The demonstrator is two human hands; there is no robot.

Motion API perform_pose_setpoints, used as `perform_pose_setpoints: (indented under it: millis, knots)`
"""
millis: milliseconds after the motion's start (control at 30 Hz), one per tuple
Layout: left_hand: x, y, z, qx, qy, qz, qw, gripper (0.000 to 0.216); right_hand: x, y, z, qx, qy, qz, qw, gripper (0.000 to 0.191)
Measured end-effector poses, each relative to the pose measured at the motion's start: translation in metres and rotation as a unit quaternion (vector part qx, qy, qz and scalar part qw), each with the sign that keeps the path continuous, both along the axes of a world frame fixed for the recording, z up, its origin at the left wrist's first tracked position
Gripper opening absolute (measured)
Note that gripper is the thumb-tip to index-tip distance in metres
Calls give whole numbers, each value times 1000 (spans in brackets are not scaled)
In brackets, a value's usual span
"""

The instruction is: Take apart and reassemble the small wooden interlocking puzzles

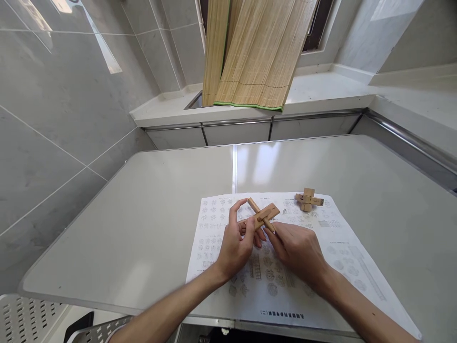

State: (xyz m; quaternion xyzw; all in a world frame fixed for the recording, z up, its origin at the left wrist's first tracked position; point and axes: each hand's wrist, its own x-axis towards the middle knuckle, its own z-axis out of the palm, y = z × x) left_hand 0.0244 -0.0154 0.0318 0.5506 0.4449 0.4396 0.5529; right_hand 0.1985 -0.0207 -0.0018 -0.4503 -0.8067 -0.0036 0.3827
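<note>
Over the printed sheet, my left hand (pixel 237 243) is closed on a flat wooden puzzle piece (pixel 272 209), thumb on top and index finger raised in a curve. A round wooden rod (pixel 253 206) lies across that piece at an angle, touching it. My right hand (pixel 300 247) is closed at the rod's lower end, with its fingertips partly hidden under the pieces. Behind my right hand, a cross-shaped wooden puzzle (pixel 307 199) with dark markings rests on the sheet.
The paper sheet (pixel 246 305), printed with small diagrams, lies on a pale table (pixel 107 228) with a seam down its middle. Beyond the far edge is a white ledge (pixel 321 90) with a hanging bamboo blind (pixel 257 57). A perforated white plastic item (pixel 24 314) is at lower left.
</note>
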Motion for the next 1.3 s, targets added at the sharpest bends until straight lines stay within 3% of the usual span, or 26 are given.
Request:
perform_pose_setpoints:
  millis: [267, 433, 833, 1067, 1300]
  knots:
    - [-1, 5, 1, -24, -7, -2, 1000, 54, 1, -1, 0, 4, -3, 1, 1000, 35]
    - [-2, 6, 4, -40, -3, -18, 999, 56, 3, -2, 0, -50, 28, -18, 998, 36]
    - [-5, 6, -2, -21, 26, -8, 999, 42, 16, 10, 0, -129, 43, -197, 971, 41]
    - [-6, 6, -2, -17, 35, -12, 999, 37, 23, 16, 1, -149, 72, -208, 964, 45]
    - [-6, 5, -1, -18, 43, -18, 999, 32, 32, 22, -1, -218, 146, -215, 941, 53]
